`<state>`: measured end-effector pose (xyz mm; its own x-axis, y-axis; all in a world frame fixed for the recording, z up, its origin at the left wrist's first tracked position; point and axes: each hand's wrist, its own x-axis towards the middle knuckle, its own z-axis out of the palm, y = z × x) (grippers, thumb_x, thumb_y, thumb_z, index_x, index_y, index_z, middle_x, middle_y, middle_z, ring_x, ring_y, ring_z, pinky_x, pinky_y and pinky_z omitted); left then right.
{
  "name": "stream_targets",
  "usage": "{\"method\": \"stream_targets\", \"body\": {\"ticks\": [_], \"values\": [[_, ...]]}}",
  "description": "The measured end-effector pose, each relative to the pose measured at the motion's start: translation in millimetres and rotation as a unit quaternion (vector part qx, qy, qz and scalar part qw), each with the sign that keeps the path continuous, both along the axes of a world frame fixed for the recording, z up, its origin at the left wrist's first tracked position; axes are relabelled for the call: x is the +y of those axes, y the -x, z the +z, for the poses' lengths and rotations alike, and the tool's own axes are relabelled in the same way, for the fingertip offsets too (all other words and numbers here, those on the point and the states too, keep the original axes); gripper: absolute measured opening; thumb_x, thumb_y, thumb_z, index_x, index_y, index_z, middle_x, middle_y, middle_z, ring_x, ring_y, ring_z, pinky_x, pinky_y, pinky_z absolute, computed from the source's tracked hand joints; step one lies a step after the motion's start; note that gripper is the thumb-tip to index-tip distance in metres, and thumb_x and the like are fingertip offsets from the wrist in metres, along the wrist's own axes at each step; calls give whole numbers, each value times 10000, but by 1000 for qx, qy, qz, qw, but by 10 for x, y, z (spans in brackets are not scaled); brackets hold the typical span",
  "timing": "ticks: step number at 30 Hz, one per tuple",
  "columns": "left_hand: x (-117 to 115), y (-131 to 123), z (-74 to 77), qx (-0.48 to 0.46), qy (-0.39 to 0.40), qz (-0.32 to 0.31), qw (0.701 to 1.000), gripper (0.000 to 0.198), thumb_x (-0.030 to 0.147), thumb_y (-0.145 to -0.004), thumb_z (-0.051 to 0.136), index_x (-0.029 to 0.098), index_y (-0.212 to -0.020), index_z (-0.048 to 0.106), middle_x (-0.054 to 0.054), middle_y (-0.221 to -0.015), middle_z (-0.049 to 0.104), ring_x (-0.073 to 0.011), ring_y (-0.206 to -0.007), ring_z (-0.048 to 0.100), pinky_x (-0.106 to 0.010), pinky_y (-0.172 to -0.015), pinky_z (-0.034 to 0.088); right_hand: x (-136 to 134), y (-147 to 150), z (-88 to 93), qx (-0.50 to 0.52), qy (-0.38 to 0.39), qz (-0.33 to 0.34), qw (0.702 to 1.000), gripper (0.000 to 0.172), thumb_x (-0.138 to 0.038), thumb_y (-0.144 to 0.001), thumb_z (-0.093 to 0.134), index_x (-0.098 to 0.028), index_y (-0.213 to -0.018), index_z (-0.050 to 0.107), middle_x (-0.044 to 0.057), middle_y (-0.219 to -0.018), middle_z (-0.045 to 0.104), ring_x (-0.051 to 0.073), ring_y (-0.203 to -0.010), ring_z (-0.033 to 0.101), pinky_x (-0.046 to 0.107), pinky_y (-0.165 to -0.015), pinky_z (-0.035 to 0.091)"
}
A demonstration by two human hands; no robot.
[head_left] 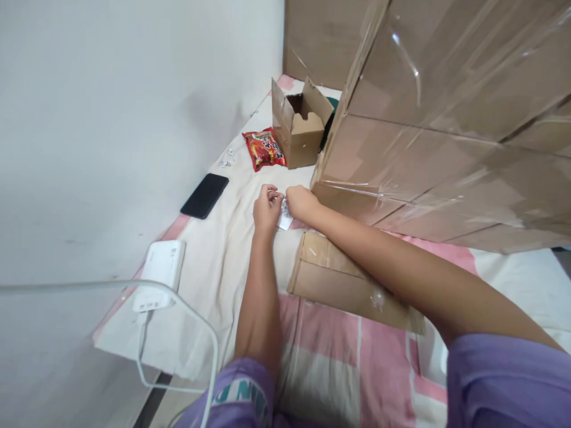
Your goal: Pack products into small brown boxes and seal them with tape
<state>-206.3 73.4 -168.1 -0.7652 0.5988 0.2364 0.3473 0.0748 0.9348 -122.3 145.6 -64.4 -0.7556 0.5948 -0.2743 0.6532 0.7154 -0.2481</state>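
My left hand (266, 211) reaches forward with its fingers curled, thumb and fingertips near each other. Beside it my right hand (302, 203) is closed, knuckles up. Between and just below the two hands lies a small white piece (284, 222), paper or card, with small silvery bits (285, 207) at its upper part. Fingertips of both hands touch or nearly touch these bits. Whatever is pinched in either hand is too small or hidden to name.
Ahead stand an open cardboard box (306, 142) and a red snack packet (264, 148). Small white scraps (227, 159), a black phone (204, 195) and a white power bank (159, 276) with cable lie left. Flat cardboard (339, 285) lies under my right forearm; large wrapped cartons (446, 137) rise right.
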Motion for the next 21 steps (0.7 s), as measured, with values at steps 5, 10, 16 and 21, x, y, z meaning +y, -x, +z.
{"method": "stream_targets", "body": {"ticks": [5, 10, 16, 21], "values": [[-62, -9, 54, 19, 8, 62, 998, 167, 201, -834, 681, 276, -949, 586, 23, -915, 757, -192, -784, 650, -292, -749, 437, -8, 10, 1, -11, -23, -13, 1000, 184, -131, -906, 657, -112, -1072, 735, 213, -1093, 740, 264, -977, 745, 281, -822, 561], [-149, 185, 9, -15, -65, 176, 982, 80, 202, -895, 580, 238, -951, 536, -14, -935, 712, -168, -838, 667, -274, -787, 458, 15, -32, -48, -13, -30, -7, 999, 203, -77, -853, 669, -86, -1037, 753, 220, -1050, 749, 281, -957, 743, 295, -830, 559], [-47, 267, -87, -65, -149, 158, 974, 99, 228, -884, 588, 215, -966, 535, -32, -893, 722, -164, -877, 726, -269, -830, 521, 65, 17, -59, 44, -61, -1, 997, 303, -29, -893, 542, -86, -1121, 734, 211, -1261, 668, 243, -1062, 696, 280, -939, 517], [16, 224, -90, -76, -175, 133, 973, 106, 255, -876, 609, 208, -962, 568, -49, -897, 741, -172, -853, 726, -271, -782, 536, 62, 43, -30, 87, -74, -2, 993, 240, -116, -976, 507, -74, -1079, 721, 191, -1178, 686, 246, -1073, 676, 302, -990, 491]]}}
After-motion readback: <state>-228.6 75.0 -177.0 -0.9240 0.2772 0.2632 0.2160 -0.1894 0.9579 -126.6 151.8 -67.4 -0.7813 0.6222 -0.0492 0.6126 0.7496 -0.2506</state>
